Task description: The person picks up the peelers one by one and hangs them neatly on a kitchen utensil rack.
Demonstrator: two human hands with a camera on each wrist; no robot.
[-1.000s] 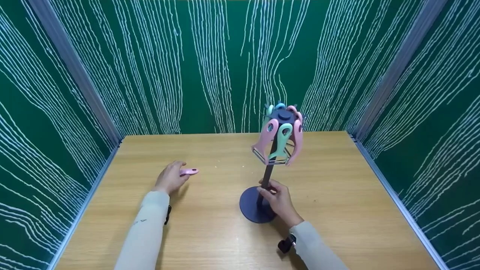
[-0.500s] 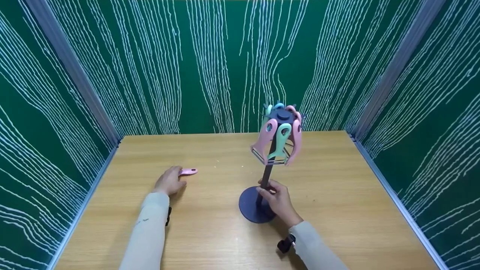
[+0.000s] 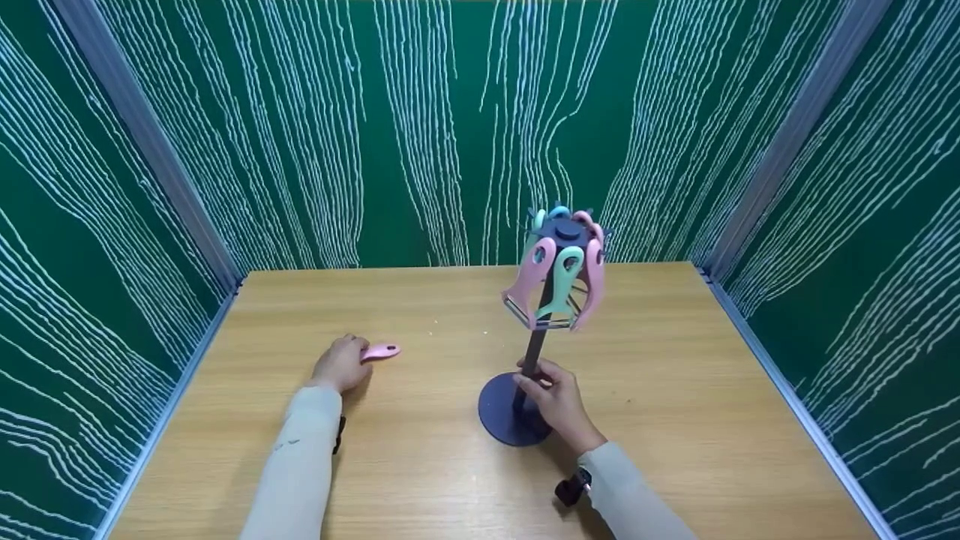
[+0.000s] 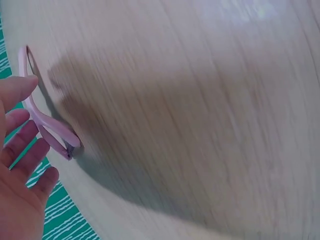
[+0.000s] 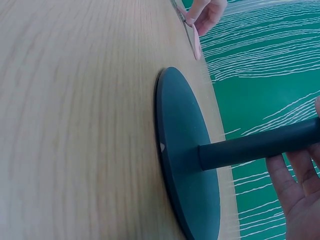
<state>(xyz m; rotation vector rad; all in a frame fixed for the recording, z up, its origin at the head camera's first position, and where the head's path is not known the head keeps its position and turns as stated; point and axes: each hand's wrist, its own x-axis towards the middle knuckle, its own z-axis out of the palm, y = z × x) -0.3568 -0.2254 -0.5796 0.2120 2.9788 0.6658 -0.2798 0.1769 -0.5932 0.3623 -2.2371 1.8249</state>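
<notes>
My left hand (image 3: pixel 341 364) pinches a pink peeler (image 3: pixel 382 352) low over the left part of the table, its holed handle end pointing right. In the left wrist view the thumb and fingers lie on either side of that peeler, and its forked blade end comes close to the wood. My right hand (image 3: pixel 562 403) grips the dark post (image 3: pixel 535 351) of an upright stand, just above its round base (image 3: pixel 496 411). From the stand's top hang several peelers, among them a mint green one (image 3: pixel 564 279) and a pink one (image 3: pixel 531 279) facing me; those behind are partly hidden.
The wooden table (image 3: pixel 420 465) ends at a green wall (image 3: pixel 412 135) with white wavy lines, and similar panels rise at both sides. Small white specks (image 3: pixel 436 322) lie on the wood between the left hand and the stand.
My left hand shifts slightly, and the pink peeler in it turns a little so its handle end sits nearer to me. The right hand and stand stay put.
</notes>
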